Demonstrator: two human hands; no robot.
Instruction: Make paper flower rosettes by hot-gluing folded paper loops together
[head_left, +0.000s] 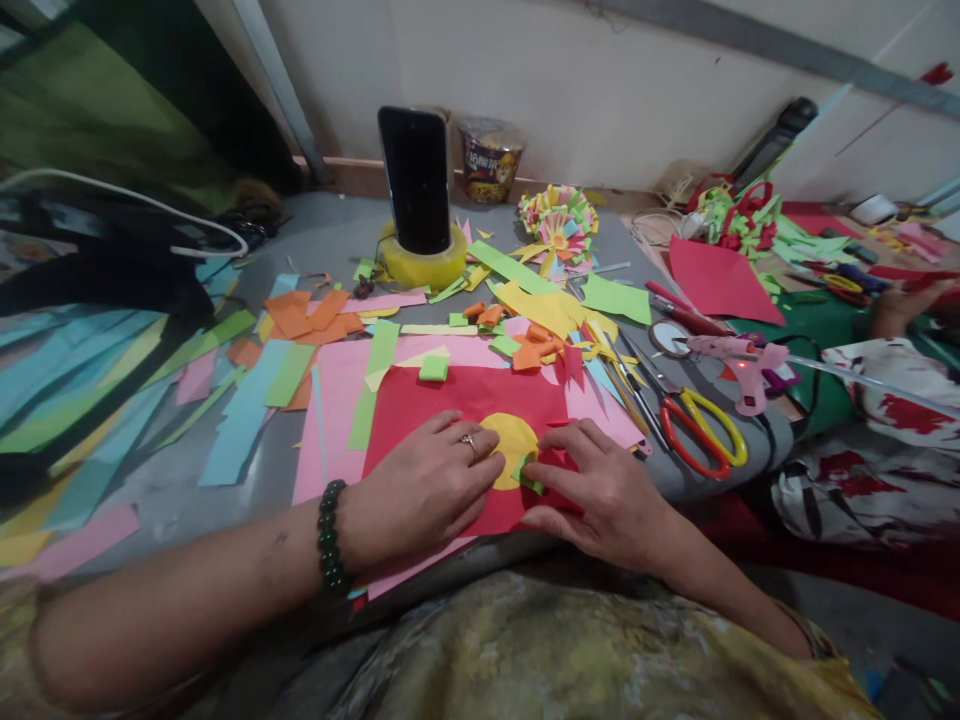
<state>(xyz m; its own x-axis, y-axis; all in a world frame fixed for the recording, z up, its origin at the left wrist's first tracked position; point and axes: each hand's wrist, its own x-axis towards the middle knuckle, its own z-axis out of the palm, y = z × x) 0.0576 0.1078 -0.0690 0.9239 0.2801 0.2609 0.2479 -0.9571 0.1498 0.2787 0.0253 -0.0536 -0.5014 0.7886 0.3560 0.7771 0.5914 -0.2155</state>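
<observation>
A round yellow paper disc (514, 430) lies on a sheet of red paper (420, 410), which rests on pink paper (322, 410). My left hand (431, 480), wearing a ring, is spread flat over the red sheet, its fingertips touching the disc's left edge. On the disc's lower right is a small green paper piece (534, 484). The index finger of my right hand (600, 490) presses on that piece, with the thumb apart below it. Near the red sheet's top edge sits a folded green paper piece (433, 368).
Scissors (701, 430) with red and yellow handles lie right, near a pink glue gun (746, 370). Behind are a phone (415, 180) on a tape roll (424, 262), a cup (491, 160) and a paper flower ball (559, 220). Paper strips (247, 410) cover the left. Another person's hand (907, 305) shows right.
</observation>
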